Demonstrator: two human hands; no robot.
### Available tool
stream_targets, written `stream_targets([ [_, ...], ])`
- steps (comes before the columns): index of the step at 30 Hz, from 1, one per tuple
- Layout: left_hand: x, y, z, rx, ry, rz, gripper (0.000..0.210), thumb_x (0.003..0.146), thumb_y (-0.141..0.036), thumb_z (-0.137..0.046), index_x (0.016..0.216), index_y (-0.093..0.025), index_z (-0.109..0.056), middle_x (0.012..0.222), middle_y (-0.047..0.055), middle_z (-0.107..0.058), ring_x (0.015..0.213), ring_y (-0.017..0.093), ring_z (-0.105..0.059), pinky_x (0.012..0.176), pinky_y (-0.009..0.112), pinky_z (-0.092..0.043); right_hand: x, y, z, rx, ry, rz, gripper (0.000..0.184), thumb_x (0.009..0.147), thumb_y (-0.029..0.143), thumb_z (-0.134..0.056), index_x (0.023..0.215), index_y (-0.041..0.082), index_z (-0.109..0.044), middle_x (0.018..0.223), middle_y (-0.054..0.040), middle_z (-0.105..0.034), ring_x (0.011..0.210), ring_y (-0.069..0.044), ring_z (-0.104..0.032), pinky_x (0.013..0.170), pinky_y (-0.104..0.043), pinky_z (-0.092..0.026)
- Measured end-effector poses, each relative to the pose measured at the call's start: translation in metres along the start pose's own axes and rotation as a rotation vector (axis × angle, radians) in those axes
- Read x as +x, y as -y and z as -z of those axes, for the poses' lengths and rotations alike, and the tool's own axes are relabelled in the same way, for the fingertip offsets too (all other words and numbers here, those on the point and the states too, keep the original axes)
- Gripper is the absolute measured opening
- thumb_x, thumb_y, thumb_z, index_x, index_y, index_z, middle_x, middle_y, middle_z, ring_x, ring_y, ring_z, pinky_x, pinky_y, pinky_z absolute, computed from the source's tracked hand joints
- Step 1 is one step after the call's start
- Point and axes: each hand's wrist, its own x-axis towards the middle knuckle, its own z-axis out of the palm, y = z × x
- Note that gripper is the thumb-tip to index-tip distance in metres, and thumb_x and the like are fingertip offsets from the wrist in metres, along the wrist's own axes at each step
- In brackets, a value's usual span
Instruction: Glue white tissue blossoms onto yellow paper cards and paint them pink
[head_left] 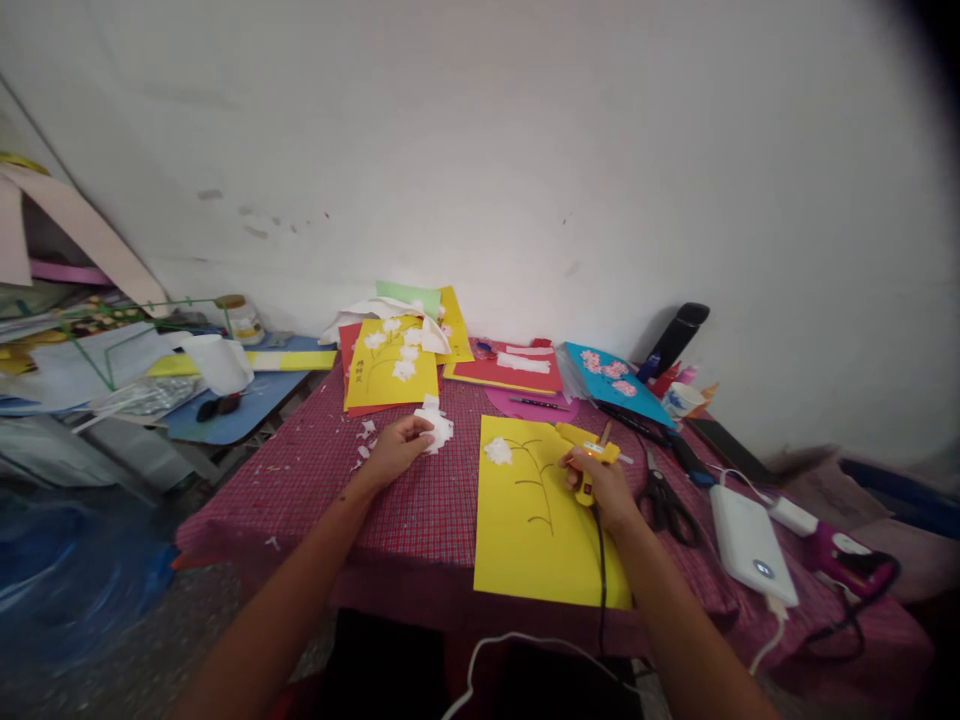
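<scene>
Yellow glue gun: in the right hand, over right part of yellow sheet, small orange light showing; dark cord hangs down
Right hand: wrapped around glue gun handle
Yellow sheet: flat at tabletop's front edge, dark branch lines drawn, one white flower upper left
Left hand: fingers narrow, tips on white paper piece; pinched or just touching, cannot tell
Scraps: white paper bits beside left hand
Right side: black-handled scissors near right wrist, white power bank farther right
Behind: yellow card with white flowers, blue sheet with pink flowers
Tabletop: red checked cloth
</scene>
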Motion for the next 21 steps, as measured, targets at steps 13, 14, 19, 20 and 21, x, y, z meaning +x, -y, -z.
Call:
stream_targets([
  [13, 0.000, 0.006, 0.002, 0.047, 0.077, 0.025, 0.026, 0.082, -0.040, -0.067, 0.090, -0.015, -0.068, 0.081, 0.001, -0.065, 0.072, 0.013, -0.056, 0.066, 0.027, -0.044, -0.001, 0.004, -0.002, -0.014, -0.008, -0.010, 0.036, 0.078, 0.051, -0.067, 0.072, 0.016, -0.071, 0.052, -0.0025, -0.061, 0.047, -0.016, -0.053, 0.045, -0.027, -0.032],
  [14, 0.000, 0.007, 0.002, 0.051, 0.077, 0.024, 0.026, 0.082, -0.040, -0.067, 0.090, -0.015, -0.068, 0.082, 0.001, -0.065, 0.072, 0.013, -0.056, 0.067, 0.027, -0.044, -0.001, 0.004, -0.001, -0.015, -0.007, -0.008, 0.036, 0.078, 0.051, -0.067, 0.072, 0.016, -0.072, 0.052, -0.0026, -0.061, 0.048, -0.016, -0.054, 0.046, -0.027, -0.032],
  [19, 0.001, 0.008, 0.002, 0.040, 0.086, 0.010, 0.026, 0.082, -0.039, -0.067, 0.093, -0.016, -0.069, 0.086, 0.002, -0.069, 0.074, 0.013, -0.059, 0.069, 0.027, -0.046, -0.001, 0.002, -0.001, -0.019, -0.012, 0.003, 0.037, 0.079, 0.051, -0.067, 0.073, 0.016, -0.072, 0.053, -0.0031, -0.061, 0.048, -0.016, -0.054, 0.046, -0.027, -0.032],
  [20, 0.001, 0.009, 0.002, 0.026, 0.086, 0.013, 0.027, 0.082, -0.039, -0.067, 0.094, -0.016, -0.069, 0.088, 0.003, -0.070, 0.076, 0.014, -0.060, 0.069, 0.027, -0.047, -0.001, 0.002, -0.001, -0.020, -0.013, 0.003, 0.037, 0.079, 0.052, -0.067, 0.073, 0.015, -0.072, 0.053, -0.0031, -0.061, 0.048, -0.016, -0.053, 0.046, -0.027, -0.031],
  [21, 0.001, 0.011, 0.002, 0.012, 0.084, 0.015, 0.027, 0.081, -0.039, -0.068, 0.095, -0.016, -0.069, 0.090, 0.003, -0.071, 0.077, 0.014, -0.062, 0.070, 0.028, -0.047, -0.001, 0.001, -0.001, -0.020, -0.013, 0.001, 0.038, 0.079, 0.052, -0.067, 0.073, 0.015, -0.072, 0.053, -0.0031, -0.061, 0.048, -0.016, -0.053, 0.046, -0.027, -0.031],
])
